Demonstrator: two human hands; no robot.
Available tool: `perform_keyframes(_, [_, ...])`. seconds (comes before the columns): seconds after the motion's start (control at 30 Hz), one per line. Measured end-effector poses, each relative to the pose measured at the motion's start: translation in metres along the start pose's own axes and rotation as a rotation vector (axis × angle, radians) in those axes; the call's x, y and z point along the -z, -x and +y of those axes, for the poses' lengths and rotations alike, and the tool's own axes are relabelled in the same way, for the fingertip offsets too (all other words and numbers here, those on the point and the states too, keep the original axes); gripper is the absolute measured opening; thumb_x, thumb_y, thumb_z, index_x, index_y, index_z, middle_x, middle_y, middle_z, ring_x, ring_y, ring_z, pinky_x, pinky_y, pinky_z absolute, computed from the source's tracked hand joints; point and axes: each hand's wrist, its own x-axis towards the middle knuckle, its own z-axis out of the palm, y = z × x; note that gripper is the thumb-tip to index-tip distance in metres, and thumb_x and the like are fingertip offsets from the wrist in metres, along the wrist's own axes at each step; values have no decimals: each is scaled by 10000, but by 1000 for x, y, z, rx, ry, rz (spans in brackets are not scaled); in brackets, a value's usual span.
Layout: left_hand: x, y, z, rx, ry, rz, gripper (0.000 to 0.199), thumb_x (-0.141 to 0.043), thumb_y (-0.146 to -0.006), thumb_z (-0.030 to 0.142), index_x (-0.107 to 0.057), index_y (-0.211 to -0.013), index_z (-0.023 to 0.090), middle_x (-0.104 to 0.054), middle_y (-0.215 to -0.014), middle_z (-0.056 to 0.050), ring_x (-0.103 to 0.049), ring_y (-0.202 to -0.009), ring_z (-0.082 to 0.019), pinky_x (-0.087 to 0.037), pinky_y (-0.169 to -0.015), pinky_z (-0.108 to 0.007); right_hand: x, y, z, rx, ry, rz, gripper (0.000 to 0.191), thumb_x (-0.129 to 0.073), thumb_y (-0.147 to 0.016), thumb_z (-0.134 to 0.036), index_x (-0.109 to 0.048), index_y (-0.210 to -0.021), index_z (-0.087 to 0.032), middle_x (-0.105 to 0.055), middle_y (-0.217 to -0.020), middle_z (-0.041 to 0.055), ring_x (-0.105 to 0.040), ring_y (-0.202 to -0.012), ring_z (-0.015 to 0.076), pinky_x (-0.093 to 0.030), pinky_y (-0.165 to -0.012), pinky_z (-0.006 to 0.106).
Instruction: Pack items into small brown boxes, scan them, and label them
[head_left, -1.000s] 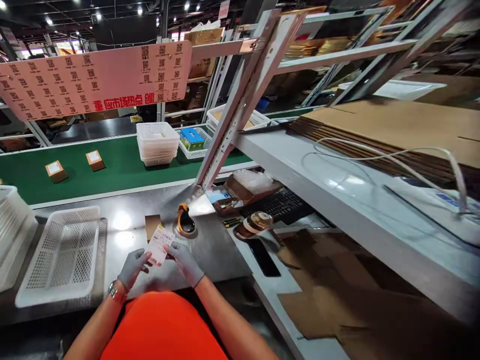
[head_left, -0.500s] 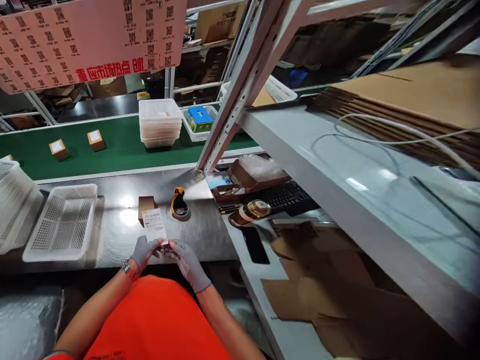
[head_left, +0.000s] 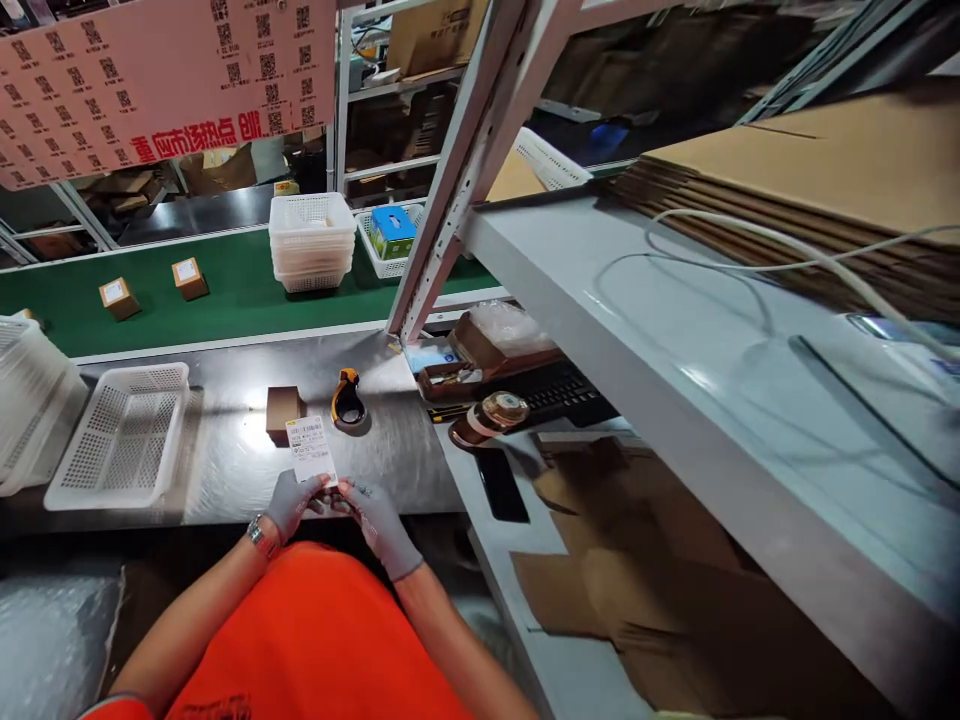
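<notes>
Both hands wear grey gloves with bare fingertips and meet at the near edge of the steel bench. My left hand (head_left: 295,502) pinches the lower left corner of a white printed shipping label (head_left: 311,450). The lower right corner of that label is pinched by my right hand (head_left: 373,518). The label tilts upward, its printed face toward me. Just beyond it a small brown cardboard box (head_left: 283,410) sits on the bench, partly covered by the label's top. To the right of the box lies an orange and black tape dispenser (head_left: 348,398), touched by neither hand.
A white plastic basket (head_left: 120,440) stands on the bench at left, beside stacked baskets (head_left: 34,410). Behind runs a green conveyor (head_left: 232,310) with small boxes and baskets. On the right, a metal post (head_left: 450,190) and a white shelf (head_left: 675,360) overhang a phone (head_left: 502,485) and a jar (head_left: 491,415).
The view has shifted slightly, so bench items and shelf appear a little further left. Both hands still hold the label by its lower edge.
</notes>
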Motion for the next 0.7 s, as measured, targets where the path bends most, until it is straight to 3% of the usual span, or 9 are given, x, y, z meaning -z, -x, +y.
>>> perform_keyframes(0.13, [-5,-3,-4,11,-42,-56,695,-981,-637,640,-803,-1033,96,-771,-787,-77,-700,-646,-190,-518,-548,-279,6,-1,2,32,23,20,616,-981,-688,-780,-854,-863,-203,-848,-866,70,-793,-855,252,-617,-913,431])
perform_keyframes(0.23, [-6,-6,-5,-31,-240,23,656,-950,-705,603,-789,-1111,115,-803,-995,-139,-745,-808,-240,-578,-668,-333,11,-1,5,56,13,68,624,-1013,-636,-768,-838,-810,-195,-818,-838,53,-752,-821,227,-608,-871,409])
perform_keyframes(0.3, [-7,-5,-3,-172,-438,164,587,-954,-731,473,-783,-1189,148,-785,-1247,-186,-764,-1067,-297,-619,-874,-400,13,0,6,66,-7,114,633,-1025,-600,-769,-818,-768,-195,-786,-797,35,-713,-788,205,-592,-826,381])
perform_keyframes(0.37, [-9,-2,1,-366,-588,186,446,-918,-778,370,-806,-1171,192,-759,-1370,-180,-724,-1263,-318,-582,-1070,-438,14,2,5,79,-13,135,634,-1014,-603,-776,-799,-737,-194,-755,-753,20,-674,-756,187,-571,-794,361])
perform_keyframes(0.43, [-11,2,6,-476,-648,38,215,-836,-864,365,-841,-1027,224,-812,-1239,-141,-738,-1207,-300,-560,-1099,-425,14,4,4,109,6,127,613,-995,-640,-766,-793,-730,-194,-738,-741,11,-647,-745,175,-551,-774,345])
perform_keyframes(0.5, [-17,4,9,-464,-656,-85,165,-780,-899,390,-832,-857,239,-829,-990,-95,-744,-995,-264,-568,-993,-389,12,6,4,153,36,117,576,-978,-679,-736,-776,-709,-198,-714,-723,-4,-619,-732,162,-532,-755,328])
perform_keyframes(0.6, [-27,2,14,-353,-577,-91,245,-783,-837,438,-749,-718,228,-731,-745,-35,-641,-776,-207,-522,-809,-333,16,11,7,163,37,106,545,-966,-694,-702,-738,-692,-207,-687,-689,-14,-616,-707,162,-539,-742,326])
perform_keyframes(0.7, [-33,-3,17,-201,-328,-79,387,-776,-812,549,-595,-677,235,-558,-635,31,-517,-658,-154,-468,-696,-294,42,26,15,187,-32,125,520,-919,-737,-706,-733,-777,-221,-722,-739,6,-676,-738,198,-585,-758,362])
